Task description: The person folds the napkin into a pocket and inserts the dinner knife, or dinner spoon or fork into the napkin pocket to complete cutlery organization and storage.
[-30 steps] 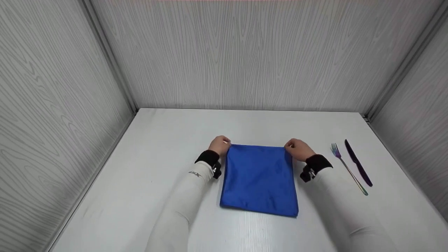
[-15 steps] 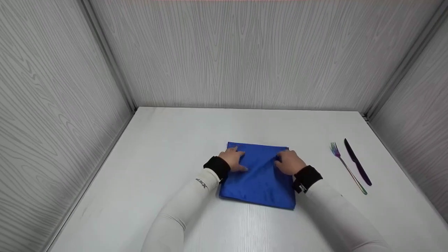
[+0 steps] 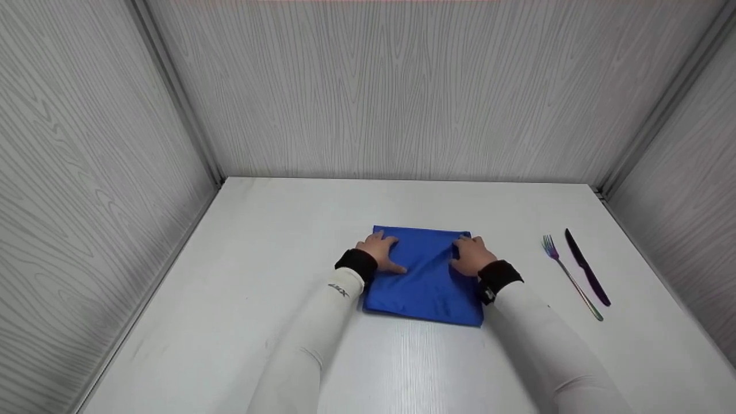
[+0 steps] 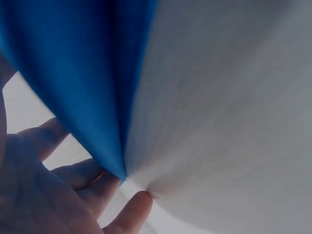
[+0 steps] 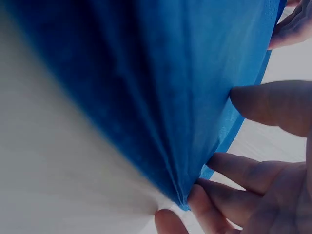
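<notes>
A folded blue cloth napkin [image 3: 422, 287] lies flat on the white table in the head view. My left hand [image 3: 379, 251] rests on its far left part, fingers spread and thumb pointing inward. On the far right part, my right hand [image 3: 472, 256] presses with its fingertips, and a shallow crease runs between the hands. In the left wrist view, fingers [image 4: 100, 190] touch the edge of the napkin [image 4: 73, 87]. The right wrist view has spread fingers [image 5: 243, 173] and the thumb against the napkin [image 5: 195, 97], its layers bunched toward one corner.
To the right on the white table [image 3: 230, 276] lie a rainbow-coloured fork [image 3: 566, 270] and, beside it, a dark purple knife [image 3: 586, 267]. Grey wood-grain panels [image 3: 402, 92] stand at the back and both sides.
Both hands let go of the napkin's far corners and came down onto its top with spread fingers. The napkin then slid a little away from me, hands on it.
</notes>
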Tool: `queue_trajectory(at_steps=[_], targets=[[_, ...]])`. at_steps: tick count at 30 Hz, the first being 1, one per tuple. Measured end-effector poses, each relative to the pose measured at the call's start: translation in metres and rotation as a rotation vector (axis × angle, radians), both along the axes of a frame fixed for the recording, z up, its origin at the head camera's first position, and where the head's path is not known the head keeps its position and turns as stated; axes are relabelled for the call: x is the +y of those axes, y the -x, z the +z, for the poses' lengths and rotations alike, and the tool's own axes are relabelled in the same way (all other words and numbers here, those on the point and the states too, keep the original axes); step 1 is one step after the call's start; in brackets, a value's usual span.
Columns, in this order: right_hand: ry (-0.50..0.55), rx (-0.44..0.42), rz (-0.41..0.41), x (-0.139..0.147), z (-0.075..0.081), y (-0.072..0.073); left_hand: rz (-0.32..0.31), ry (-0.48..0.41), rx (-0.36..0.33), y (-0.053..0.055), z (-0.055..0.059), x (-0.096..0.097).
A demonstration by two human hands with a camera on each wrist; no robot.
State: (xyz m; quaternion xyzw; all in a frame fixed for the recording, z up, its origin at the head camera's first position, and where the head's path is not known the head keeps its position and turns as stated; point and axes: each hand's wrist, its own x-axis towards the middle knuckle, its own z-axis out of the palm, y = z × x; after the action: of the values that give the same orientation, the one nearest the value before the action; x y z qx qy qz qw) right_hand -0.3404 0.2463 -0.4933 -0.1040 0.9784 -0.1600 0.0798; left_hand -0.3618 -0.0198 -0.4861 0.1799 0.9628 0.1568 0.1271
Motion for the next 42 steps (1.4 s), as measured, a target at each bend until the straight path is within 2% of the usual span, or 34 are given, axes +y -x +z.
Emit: queue_trajectory(at_steps=[7, 11, 19, 23, 25, 27, 30, 33, 36, 39, 42], targets=[[0.041, -0.019, -0.026, 0.001, 0.002, 0.017, 0.024, -0.001, -0.029, 0.015, 0.000, -0.001], [0.061, -0.030, -0.031, 0.004, 0.001, 0.023, 0.036, 0.006, -0.041, 0.019, -0.001, 0.000], [0.108, -0.010, -0.033, 0.007, -0.003, 0.032, 0.050, -0.039, -0.040, 0.023, -0.002, 0.000], [0.211, 0.031, -0.039, 0.010, -0.007, 0.025, 0.101, -0.143, -0.033, 0.017, -0.006, -0.005], [0.278, 0.050, -0.043, 0.011, -0.007, 0.014, 0.137, -0.210, -0.014, 0.011, -0.006, -0.009], [0.307, 0.063, -0.034, 0.010, -0.006, -0.001, 0.156, -0.262, 0.024, 0.000, -0.003, -0.014], [0.291, 0.059, 0.001, 0.005, -0.002, -0.026, 0.112, -0.275, 0.092, -0.025, 0.004, -0.017], [0.242, 0.052, 0.041, -0.002, 0.001, -0.047, 0.009, -0.216, 0.157, -0.054, 0.009, -0.013], [0.215, 0.048, 0.063, -0.009, 0.006, -0.062, -0.106, -0.121, 0.196, -0.075, 0.011, -0.006], [0.174, 0.055, 0.075, -0.014, 0.009, -0.070, -0.176, -0.024, 0.243, -0.085, 0.010, 0.000], [0.118, 0.064, 0.074, -0.014, 0.008, -0.073, -0.188, 0.052, 0.287, -0.090, 0.005, 0.005]])
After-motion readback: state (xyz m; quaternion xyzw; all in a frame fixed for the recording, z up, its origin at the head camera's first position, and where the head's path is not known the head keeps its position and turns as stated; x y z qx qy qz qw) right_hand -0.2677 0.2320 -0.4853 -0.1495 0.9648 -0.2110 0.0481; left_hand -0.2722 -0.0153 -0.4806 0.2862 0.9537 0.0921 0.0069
